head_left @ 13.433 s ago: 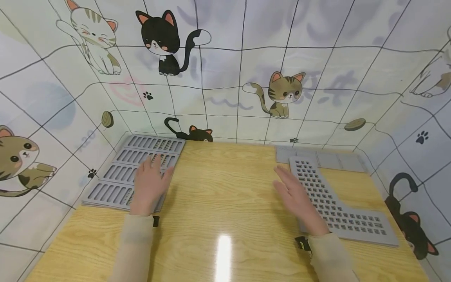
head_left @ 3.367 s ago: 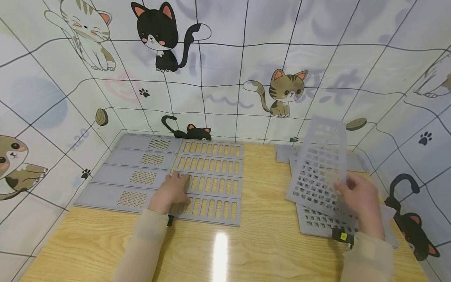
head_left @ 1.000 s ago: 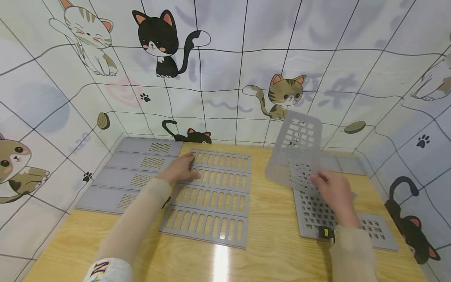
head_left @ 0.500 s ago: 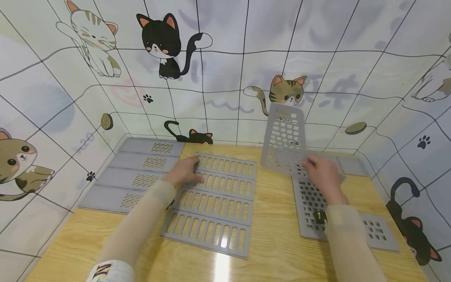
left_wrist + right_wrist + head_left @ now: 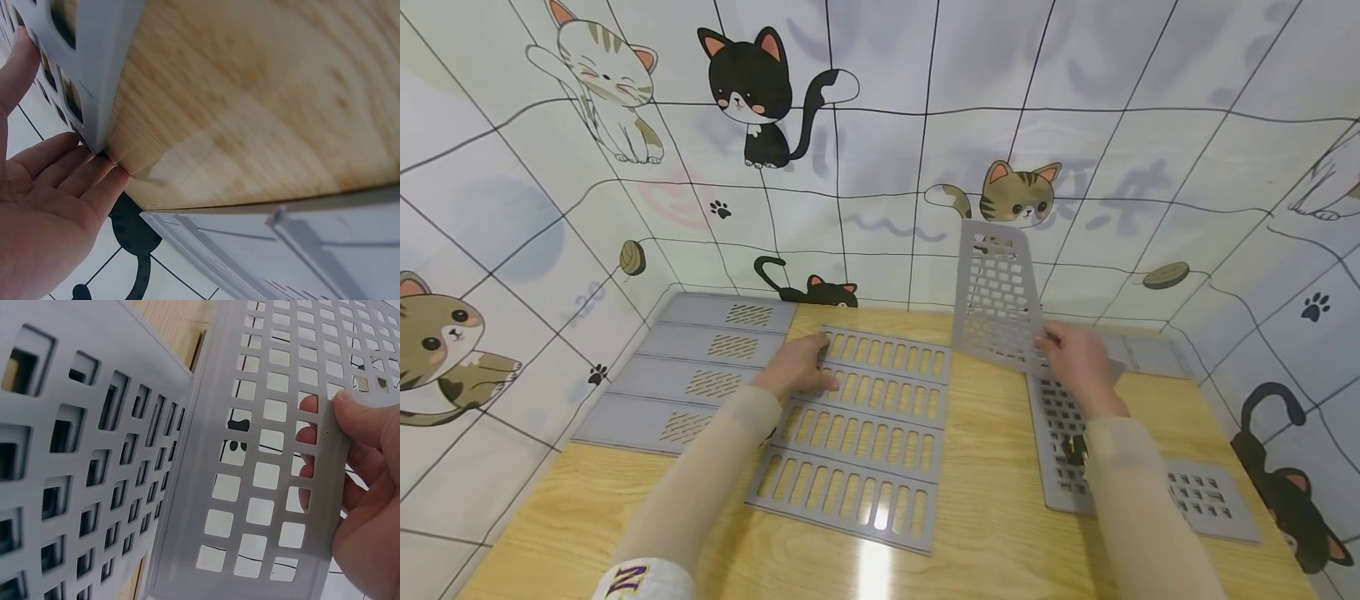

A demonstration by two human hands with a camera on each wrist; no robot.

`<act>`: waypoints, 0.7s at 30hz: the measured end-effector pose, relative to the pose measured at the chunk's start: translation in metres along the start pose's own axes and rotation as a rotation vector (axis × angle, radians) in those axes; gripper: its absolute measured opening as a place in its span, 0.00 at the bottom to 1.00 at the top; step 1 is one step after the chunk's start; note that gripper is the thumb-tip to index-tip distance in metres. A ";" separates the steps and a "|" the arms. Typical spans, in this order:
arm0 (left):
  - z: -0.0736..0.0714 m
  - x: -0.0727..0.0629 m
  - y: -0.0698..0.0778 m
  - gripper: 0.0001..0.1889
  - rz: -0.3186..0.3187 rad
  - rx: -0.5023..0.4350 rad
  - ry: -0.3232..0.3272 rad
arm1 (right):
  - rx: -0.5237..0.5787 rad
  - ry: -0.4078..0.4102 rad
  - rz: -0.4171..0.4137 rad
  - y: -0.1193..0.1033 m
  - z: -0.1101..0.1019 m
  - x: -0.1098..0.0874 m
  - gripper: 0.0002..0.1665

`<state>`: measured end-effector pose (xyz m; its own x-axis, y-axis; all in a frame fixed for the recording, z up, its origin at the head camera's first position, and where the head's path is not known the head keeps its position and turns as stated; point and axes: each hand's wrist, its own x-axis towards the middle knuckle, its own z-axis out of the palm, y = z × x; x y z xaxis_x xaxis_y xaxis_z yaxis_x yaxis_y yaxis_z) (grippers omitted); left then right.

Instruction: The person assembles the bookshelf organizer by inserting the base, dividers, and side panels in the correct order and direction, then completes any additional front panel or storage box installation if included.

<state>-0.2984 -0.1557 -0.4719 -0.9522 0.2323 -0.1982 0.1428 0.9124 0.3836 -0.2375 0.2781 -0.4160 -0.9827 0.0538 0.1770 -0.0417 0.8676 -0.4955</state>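
Note:
My right hand (image 5: 1078, 367) pinches a thin grey keyboard plate (image 5: 190, 465) full of square holes. Its thumb lies on the near face, and fingertips show through the holes from behind. The plate stands tilted up over the table, overlapping another grey keyboard plate (image 5: 1063, 497) lying below it. My left hand (image 5: 795, 367) is at the far left corner of a grey slotted panel (image 5: 865, 415) with rows of long openings. In the left wrist view its straight fingers (image 5: 94, 181) meet the panel's edge, and its thumb reaches over the slots.
Flat grey panels (image 5: 647, 375) with slanted slits lie at the left. More grey plates (image 5: 1157, 357) lie at the back right, and another perforated piece (image 5: 1232, 512) at the right front. A cat-printed cloth wall (image 5: 880, 150) rises behind and beside the wooden table (image 5: 992, 500).
Over the last seconds the slotted panel has come away from the left panels and turned slightly, with my left hand at its corner. My right hand has carried the keyboard plate leftward and raised it steeper.

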 end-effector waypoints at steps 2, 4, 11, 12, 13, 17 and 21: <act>0.001 0.001 0.000 0.52 -0.003 0.001 0.001 | -0.008 0.002 -0.007 0.000 0.000 0.001 0.14; 0.001 0.001 0.001 0.53 -0.009 -0.007 0.001 | -0.013 0.000 -0.013 -0.001 0.001 0.003 0.13; 0.000 -0.003 0.002 0.53 0.005 -0.009 -0.009 | -0.022 0.007 -0.050 0.002 0.001 0.008 0.09; 0.000 -0.003 0.002 0.53 0.008 -0.008 -0.009 | -0.021 0.006 -0.054 0.003 0.001 0.009 0.09; 0.000 -0.003 0.002 0.52 0.012 -0.009 -0.009 | -0.020 0.001 -0.056 0.003 0.001 0.010 0.10; 0.000 -0.005 0.004 0.52 0.020 -0.009 -0.006 | -0.026 -0.028 -0.048 0.004 0.000 0.017 0.15; -0.002 -0.006 0.005 0.52 0.024 -0.005 -0.011 | -0.020 -0.049 -0.057 0.003 -0.001 0.026 0.12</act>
<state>-0.2921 -0.1528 -0.4670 -0.9456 0.2577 -0.1985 0.1640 0.9047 0.3932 -0.2634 0.2827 -0.4126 -0.9865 -0.0201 0.1625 -0.0951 0.8782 -0.4687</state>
